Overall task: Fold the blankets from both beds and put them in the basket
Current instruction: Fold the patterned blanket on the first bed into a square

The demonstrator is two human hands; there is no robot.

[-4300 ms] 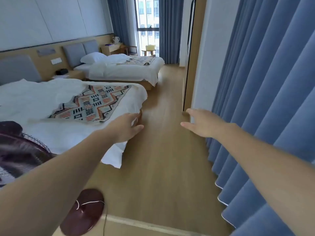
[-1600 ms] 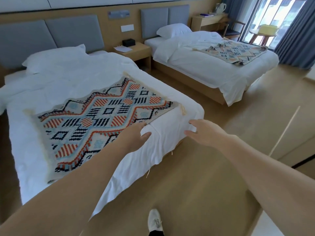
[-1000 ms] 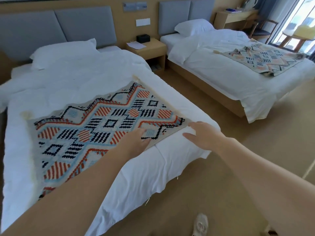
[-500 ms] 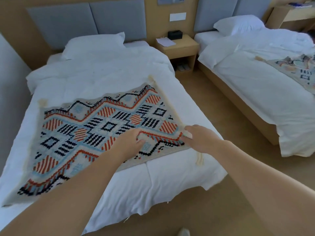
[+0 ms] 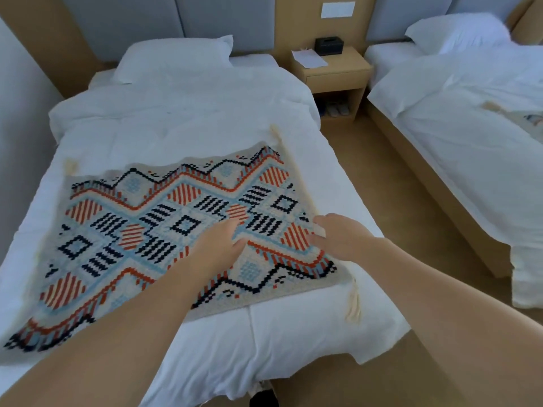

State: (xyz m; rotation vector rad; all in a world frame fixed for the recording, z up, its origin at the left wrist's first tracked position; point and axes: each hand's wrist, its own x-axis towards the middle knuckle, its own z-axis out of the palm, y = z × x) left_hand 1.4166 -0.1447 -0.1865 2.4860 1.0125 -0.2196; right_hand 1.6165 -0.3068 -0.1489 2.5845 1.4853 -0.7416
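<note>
A patterned blanket [image 5: 152, 227] in red, black and light blue lies spread flat across the foot half of the near white bed [image 5: 182, 118]. My left hand [image 5: 219, 240] reaches over its middle right part, fingers apart, holding nothing. My right hand [image 5: 338, 235] hovers at the blanket's right edge, fingers spread, also holding nothing. A corner of a second patterned blanket [image 5: 533, 120] shows on the far bed [image 5: 458, 127] at the right edge. No basket is in view.
A wooden nightstand [image 5: 335, 73] with a black box [image 5: 329, 46] and a paper stands between the beds. A floor aisle [image 5: 390, 201] runs between them. A white pillow [image 5: 173, 57] lies at the near bed's head. A wall closes the left side.
I have walked from the curtain side up to the foot of the near bed. Both hands have moved from the bed's corner further onto the blanket.
</note>
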